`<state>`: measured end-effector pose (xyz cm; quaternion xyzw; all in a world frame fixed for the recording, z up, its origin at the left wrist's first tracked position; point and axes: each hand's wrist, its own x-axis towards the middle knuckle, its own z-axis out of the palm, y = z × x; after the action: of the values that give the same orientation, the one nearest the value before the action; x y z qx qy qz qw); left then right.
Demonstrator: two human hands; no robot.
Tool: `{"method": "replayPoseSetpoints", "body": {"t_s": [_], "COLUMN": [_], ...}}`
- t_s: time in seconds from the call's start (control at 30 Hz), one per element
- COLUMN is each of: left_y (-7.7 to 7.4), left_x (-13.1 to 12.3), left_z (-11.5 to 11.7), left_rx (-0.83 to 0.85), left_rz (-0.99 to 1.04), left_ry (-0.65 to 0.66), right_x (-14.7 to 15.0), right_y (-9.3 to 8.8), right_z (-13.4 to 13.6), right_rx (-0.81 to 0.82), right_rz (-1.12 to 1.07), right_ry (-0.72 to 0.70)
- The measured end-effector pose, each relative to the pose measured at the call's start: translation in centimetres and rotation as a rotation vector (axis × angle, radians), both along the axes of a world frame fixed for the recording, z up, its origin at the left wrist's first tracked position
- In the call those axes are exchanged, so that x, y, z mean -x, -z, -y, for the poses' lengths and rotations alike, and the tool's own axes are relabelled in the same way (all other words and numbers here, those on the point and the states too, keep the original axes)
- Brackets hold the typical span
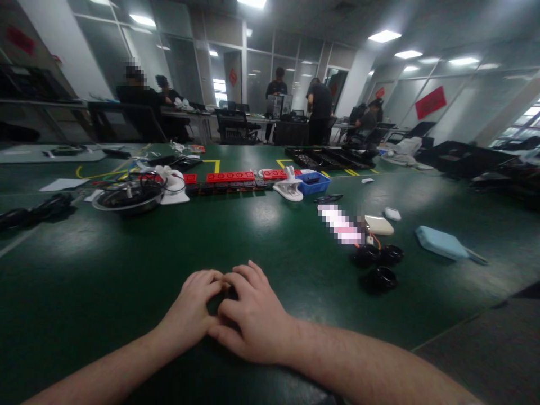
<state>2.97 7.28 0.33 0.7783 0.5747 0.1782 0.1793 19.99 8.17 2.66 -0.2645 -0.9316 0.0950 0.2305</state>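
My left hand (192,306) rests low over the green table (139,287), its fingers loosely bent, turned toward the other hand. Against it lies my right hand (253,315), its fingers slightly apart and curved. The two hands touch at the fingers and near the thumbs, around a small dark gap. I make out nothing held in either one. To the right of the hands are several black round cup-like pieces (382,278), and beyond them a cream-coloured case (378,225) and a phone-like slab with a blurred screen (340,224).
A metal bowl (103,203) with dark contents, red strips (230,176), a white clamp (289,188) and a blue tray (316,185) stand farther back. At right lies a light-blue case (441,242). Black cables (37,211) lie at left. Several people are in the background.
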Motion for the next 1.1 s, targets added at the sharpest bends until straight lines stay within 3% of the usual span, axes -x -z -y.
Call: {"method": "replayPoseSetpoints", "body": {"t_s": [0.6, 1.1], "left_y": [0.4, -0.3], "left_x": [0.3, -0.8], "left_z": [-0.1, 0.6], "left_rx": [-0.056, -0.051], "left_rz": [-0.023, 0.027], "left_ry": [-0.025, -0.001], "right_x": [-0.5, 0.5], "right_y": [-0.3, -0.3], "right_z": [-0.5, 0.0], "right_rx": [-0.006, 0.173], "right_rz": [0.092, 0.044], "right_ry": [0.228, 0.221]}}
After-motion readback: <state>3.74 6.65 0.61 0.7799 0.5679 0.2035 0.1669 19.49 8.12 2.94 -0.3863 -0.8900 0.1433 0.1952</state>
